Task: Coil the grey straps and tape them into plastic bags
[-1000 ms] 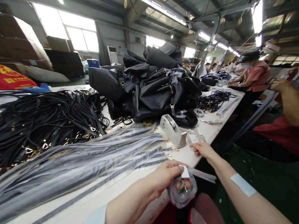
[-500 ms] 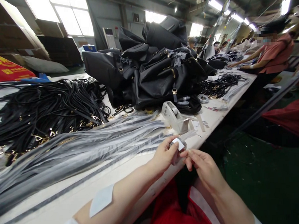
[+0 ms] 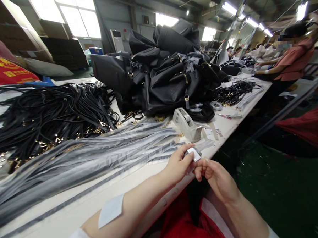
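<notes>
My left hand (image 3: 179,165) is closed around the end of a clear plastic sleeve with a strap inside, and a small white label (image 3: 194,154) shows above its fingers. My right hand (image 3: 214,175) meets it from the right, fingers pinched on the same wrapped end right under the label. Both hands hover at the front edge of the white table (image 3: 104,203). Just behind them stands a white tape dispenser (image 3: 187,125).
Several long plastic-sleeved straps (image 3: 78,160) lie across the table. A tangle of black straps (image 3: 47,117) sits at left, a pile of black bags (image 3: 170,75) behind the dispenser. A person in a pink top (image 3: 289,60) works at the far right end.
One second ago my right hand reached to the table by the dispenser and my left held the bundle low. Both hands have since come together at the label, higher up.
</notes>
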A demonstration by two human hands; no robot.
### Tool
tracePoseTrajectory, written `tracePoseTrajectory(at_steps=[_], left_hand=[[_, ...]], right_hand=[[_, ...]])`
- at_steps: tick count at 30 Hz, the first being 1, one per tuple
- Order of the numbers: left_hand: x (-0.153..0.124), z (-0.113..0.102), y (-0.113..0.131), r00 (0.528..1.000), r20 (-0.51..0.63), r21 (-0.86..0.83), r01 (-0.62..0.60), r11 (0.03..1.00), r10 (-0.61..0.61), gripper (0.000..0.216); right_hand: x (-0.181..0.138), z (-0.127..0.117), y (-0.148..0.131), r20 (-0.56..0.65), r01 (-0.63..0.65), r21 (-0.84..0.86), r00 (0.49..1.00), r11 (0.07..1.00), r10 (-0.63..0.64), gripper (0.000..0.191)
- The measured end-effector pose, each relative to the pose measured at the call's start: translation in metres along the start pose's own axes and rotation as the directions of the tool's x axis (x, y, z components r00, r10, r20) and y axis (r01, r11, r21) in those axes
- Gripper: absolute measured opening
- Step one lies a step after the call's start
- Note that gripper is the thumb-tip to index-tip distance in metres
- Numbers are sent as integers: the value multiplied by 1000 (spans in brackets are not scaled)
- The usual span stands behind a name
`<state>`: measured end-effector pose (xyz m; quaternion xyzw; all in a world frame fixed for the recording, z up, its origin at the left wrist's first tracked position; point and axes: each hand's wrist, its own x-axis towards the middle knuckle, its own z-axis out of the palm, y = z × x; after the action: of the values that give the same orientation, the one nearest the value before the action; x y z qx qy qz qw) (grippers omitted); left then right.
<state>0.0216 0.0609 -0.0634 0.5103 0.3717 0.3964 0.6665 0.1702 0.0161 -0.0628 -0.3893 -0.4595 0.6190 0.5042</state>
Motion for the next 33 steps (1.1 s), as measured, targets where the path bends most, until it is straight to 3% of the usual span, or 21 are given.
tracePoseTrajectory(at_steps=[6, 14, 18, 22, 25, 30, 33], left_hand=[[-5, 4, 8, 1000, -20, 2, -6, 1000, 6, 47], [-5, 5, 7, 1000, 1, -70, -6, 998, 6, 46], [-5, 4, 6, 995, -10, -7, -95, 995, 95, 47], [-6, 1, 9, 982, -107, 174, -139, 975, 159, 45], [-9, 0, 13, 971, -163, 183, -144, 972, 174, 44], [-18, 0, 18, 939, -168, 322, -236, 917, 300, 41], [-22, 1, 21, 918, -108, 429, -303, 851, 382, 41]], right_hand=[[3, 5, 7, -159, -36, -195, 987, 980, 4, 41], [1, 4, 11, -213, 24, -262, 974, 965, -82, 37], [2, 1, 11, -243, 8, -352, 965, 936, -99, 43], [5, 1, 4, -150, -25, -381, 988, 924, -35, 49], [7, 2, -4, -40, -51, -340, 998, 939, 40, 46], [5, 5, -12, 92, -87, -268, 989, 959, 116, 46], [4, 6, -12, 107, -111, -249, 984, 962, 141, 46]])
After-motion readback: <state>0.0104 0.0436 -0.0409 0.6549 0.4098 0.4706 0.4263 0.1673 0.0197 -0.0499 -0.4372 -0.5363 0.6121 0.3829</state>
